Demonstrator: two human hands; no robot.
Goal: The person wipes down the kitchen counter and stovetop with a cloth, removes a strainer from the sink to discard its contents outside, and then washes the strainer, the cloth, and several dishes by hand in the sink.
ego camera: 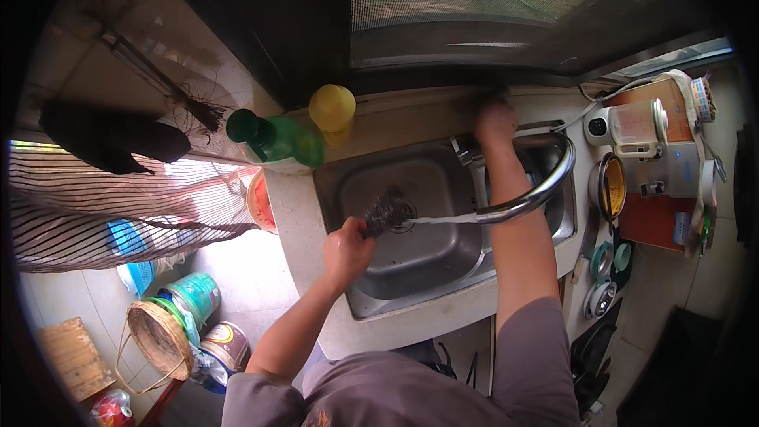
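My left hand (348,250) grips a dark, bristly or mesh-like scrubber (380,213) over the drain of a stainless steel sink basin (439,261); its exact kind is unclear. Water (446,219) runs from the curved chrome faucet (533,193) and falls beside the scrubber. My right arm reaches past the faucet's spout, and my right hand (497,123) is at the ledge behind the sink. A dark, blurred shape (483,101) is at its fingers; I cannot tell whether the hand holds it. Part of the second basin (557,213) is hidden by that arm.
Left of the sink's back edge stand a green pump bottle (284,141) and a yellow cup (332,108). At right are a blender-like appliance (631,127) and a yellow strainer (614,188). A wicker basket (159,338) and buckets (195,293) stand on the floor at left.
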